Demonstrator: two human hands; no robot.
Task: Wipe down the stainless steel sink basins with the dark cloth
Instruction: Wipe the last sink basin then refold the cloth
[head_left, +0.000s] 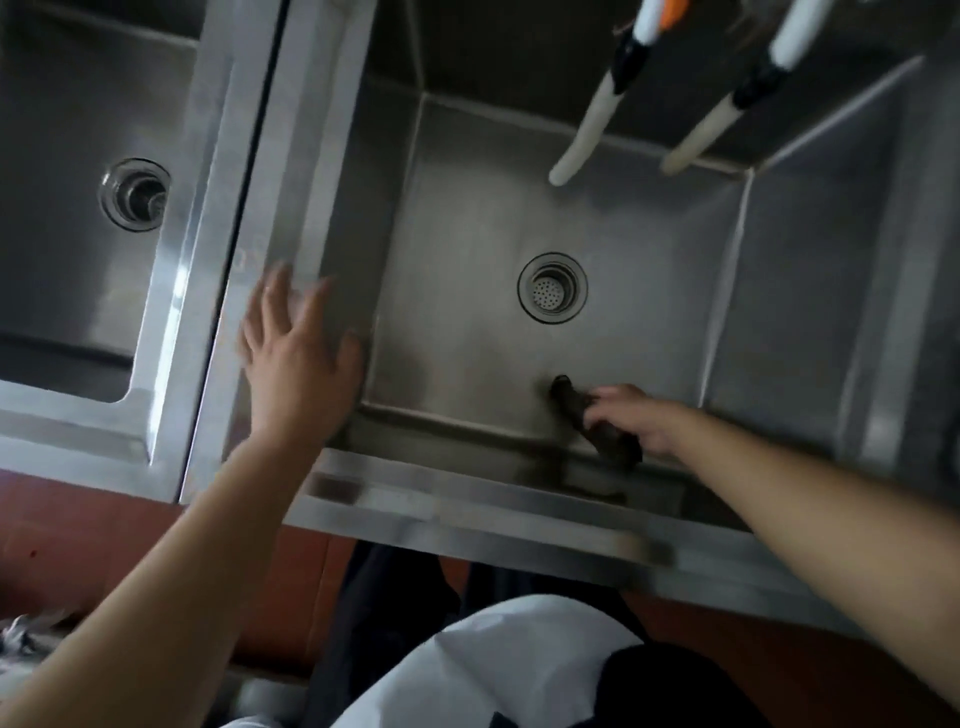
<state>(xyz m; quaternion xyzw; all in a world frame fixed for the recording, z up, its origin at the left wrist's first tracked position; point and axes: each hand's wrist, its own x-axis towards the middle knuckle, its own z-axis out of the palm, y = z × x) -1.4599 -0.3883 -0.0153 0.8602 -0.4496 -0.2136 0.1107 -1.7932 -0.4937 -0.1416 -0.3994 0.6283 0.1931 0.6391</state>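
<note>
Two stainless steel basins lie below me. The large right basin (467, 218) has a round drain strainer (552, 288) in its floor. A dark cloth (597, 423), bunched into a long roll, lies on the basin floor against the near wall. My right hand (636, 418) grips the cloth from the right. My left hand (298, 353) is spread open with fingers extended over the rim between the two basins, at the right basin's near left corner. The smaller left basin (62, 260) has its own drain (136, 194).
Two white hose spouts (589, 130) (701, 137) with black collars hang over the back of the right basin. The steel front ledge (467, 509) runs along the near side. Below it are a red-brown floor (78, 545) and my white and dark clothing (493, 665).
</note>
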